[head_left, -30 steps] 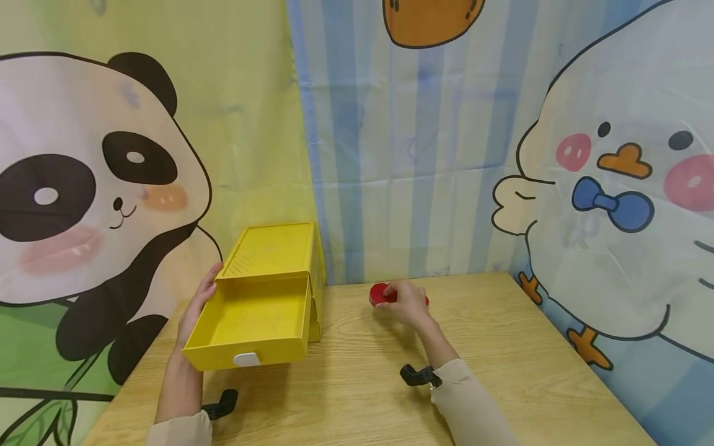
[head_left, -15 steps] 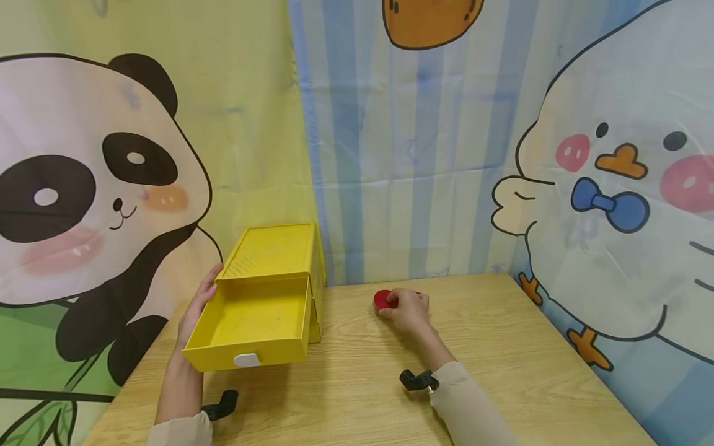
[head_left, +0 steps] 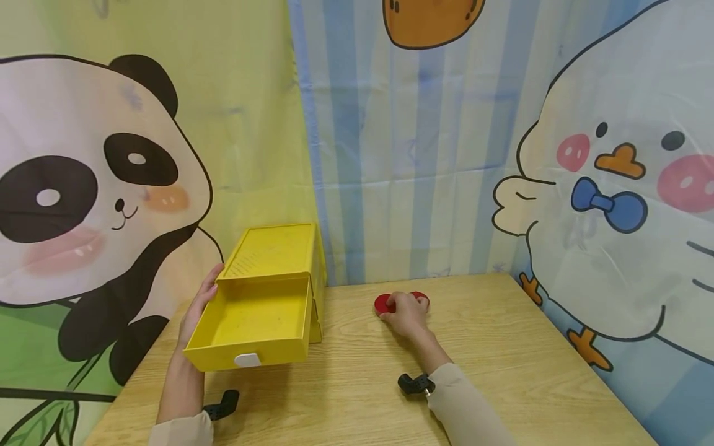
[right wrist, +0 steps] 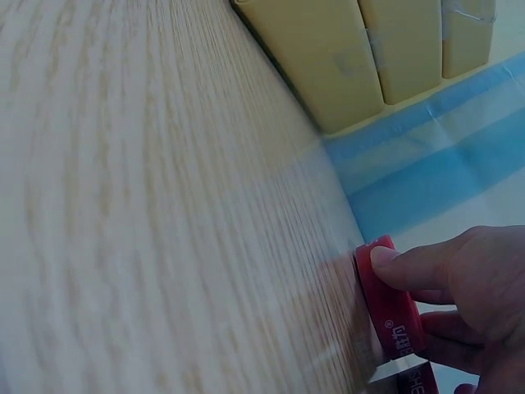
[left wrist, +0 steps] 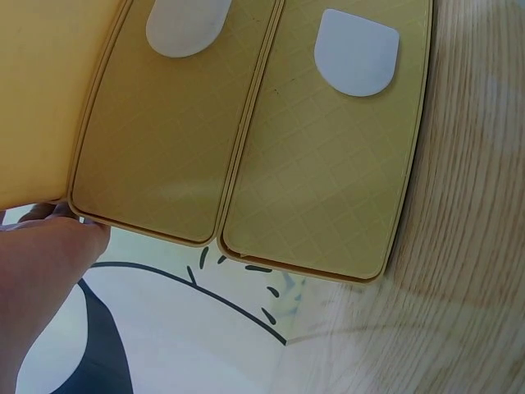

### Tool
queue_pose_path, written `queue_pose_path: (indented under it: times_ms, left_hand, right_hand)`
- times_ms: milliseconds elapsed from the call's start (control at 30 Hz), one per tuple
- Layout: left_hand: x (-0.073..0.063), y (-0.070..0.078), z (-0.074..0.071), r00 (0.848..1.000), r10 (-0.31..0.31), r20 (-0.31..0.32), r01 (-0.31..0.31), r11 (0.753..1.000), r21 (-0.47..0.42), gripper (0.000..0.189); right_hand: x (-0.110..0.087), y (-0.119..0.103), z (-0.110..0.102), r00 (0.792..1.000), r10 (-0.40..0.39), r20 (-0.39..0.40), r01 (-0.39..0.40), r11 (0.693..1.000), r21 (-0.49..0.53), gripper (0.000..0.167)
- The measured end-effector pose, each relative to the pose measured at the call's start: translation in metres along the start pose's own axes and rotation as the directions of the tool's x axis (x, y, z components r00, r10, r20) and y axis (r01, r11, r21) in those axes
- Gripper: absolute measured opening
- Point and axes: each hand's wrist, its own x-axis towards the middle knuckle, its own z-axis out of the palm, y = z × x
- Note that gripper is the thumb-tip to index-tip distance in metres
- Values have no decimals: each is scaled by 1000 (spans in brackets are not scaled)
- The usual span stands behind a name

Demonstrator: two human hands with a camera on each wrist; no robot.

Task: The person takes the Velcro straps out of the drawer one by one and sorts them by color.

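Right hand (head_left: 406, 314) pinches red disc (right wrist: 391, 302) right of cabinet (head_left: 274, 248); I'd hold it level. Left hand (head_left: 195, 310): fingers look straight, partly hidden.

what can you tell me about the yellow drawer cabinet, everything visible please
The boxy yellow drawer cabinet looks like plastic and stands upright on the wood-grain table. Its flat top has a thin rim and a patch of fine marks. The yellow top drawer is pulled well out, with a white rounded tab on its front. Below it, the left wrist view shows two yellow lower drawers, shut, faintly crosshatched, each with a white tab. The person's left hand touches the cabinet's left side.
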Motion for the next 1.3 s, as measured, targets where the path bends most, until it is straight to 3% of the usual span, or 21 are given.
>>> queue_pose_path:
  times_ms: [400, 567, 767, 1033, 1300]
  left_hand:
    - [3, 0, -1, 1000, 21, 23, -21, 1000, 3, 53]
    - [3, 0, -3, 998, 33, 49, -32, 999, -31, 53]
    - [3, 2, -3, 999, 26, 37, -26, 1000, 2, 53]
    - [3, 1, -2, 998, 29, 52, -27, 999, -28, 54]
    - [1, -2, -3, 999, 14, 37, -14, 1000, -14, 53]
  right_hand:
    - [6, -5, -1, 1000, -18, -9, 18, 1000, 2, 33]
    - [9, -20, -12, 998, -39, -45, 44, 994, 101, 41]
    - [7, -47, -30, 988, -140, -62, 150, 967, 205, 49]
    - [-2, -73, -44, 979, -203, -37, 205, 934, 291, 55]
    - [-14, -103, -59, 949, -313, -40, 308, 892, 332, 63]
